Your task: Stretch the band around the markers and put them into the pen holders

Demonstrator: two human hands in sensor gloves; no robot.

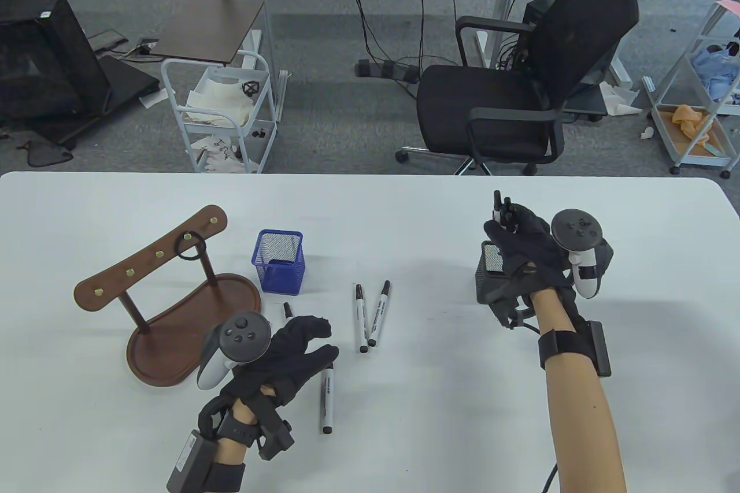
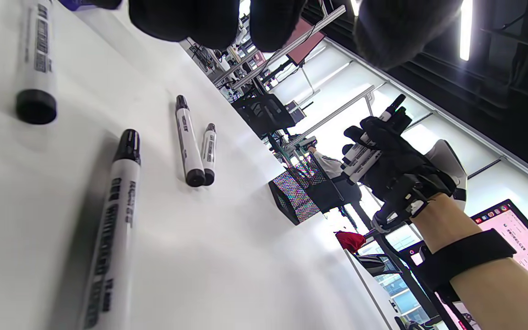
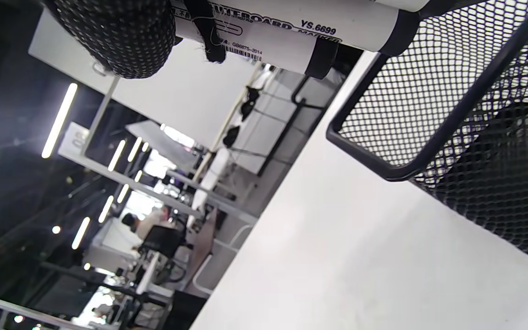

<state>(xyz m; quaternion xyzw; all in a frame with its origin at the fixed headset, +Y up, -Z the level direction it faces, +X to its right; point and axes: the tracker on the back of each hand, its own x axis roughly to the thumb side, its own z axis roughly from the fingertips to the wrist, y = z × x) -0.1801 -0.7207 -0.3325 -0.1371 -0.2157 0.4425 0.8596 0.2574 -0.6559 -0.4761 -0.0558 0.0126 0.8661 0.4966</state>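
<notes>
My right hand point(image 1: 523, 238) grips a bundle of white markers point(image 1: 502, 210) upright, just above the black mesh pen holder point(image 1: 490, 279). The right wrist view shows the bundle point(image 3: 291, 27) with a black band point(image 3: 204, 27) round it, close to the holder's rim point(image 3: 383, 169). My left hand point(image 1: 300, 345) hovers low over the table with relaxed fingers, holding nothing. Two loose markers point(image 1: 370, 317) lie side by side mid-table. Another marker point(image 1: 328, 400) lies by my left fingers, and a further one point(image 1: 287, 311) is partly hidden behind them. The blue mesh holder point(image 1: 278, 260) stands empty.
A brown wooden peg rack point(image 1: 167, 296) on its tray stands at the left, with a black band point(image 1: 191, 245) hanging on one peg. A black office chair point(image 1: 520, 82) and a white cart point(image 1: 222, 111) stand beyond the table's far edge.
</notes>
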